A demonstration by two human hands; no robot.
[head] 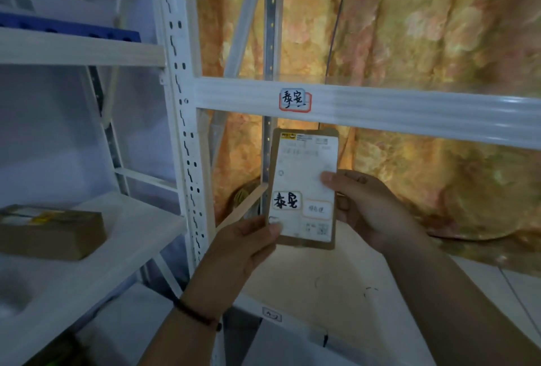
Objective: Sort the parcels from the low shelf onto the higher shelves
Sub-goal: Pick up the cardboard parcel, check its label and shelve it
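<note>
A flat brown cardboard parcel [304, 160] with a white shipping label and handwritten black characters is held upright in front of the right-hand shelf bay. My left hand [243, 251] grips its lower left corner, thumb on the label. My right hand [369, 207] holds its right edge, thumb across the label. Just above the parcel, the upper shelf's front beam [409, 108] carries a sticker [295, 99] with similar handwritten characters.
A brown box [52, 234] lies on the left unit's white shelf [123, 248]. Above it, a blue perforated item [70, 27] rests on a higher shelf. A white slotted upright [181, 119] divides the two units. A floral curtain [424, 29] hangs behind. A lower shelf board [336, 283] lies beneath my hands.
</note>
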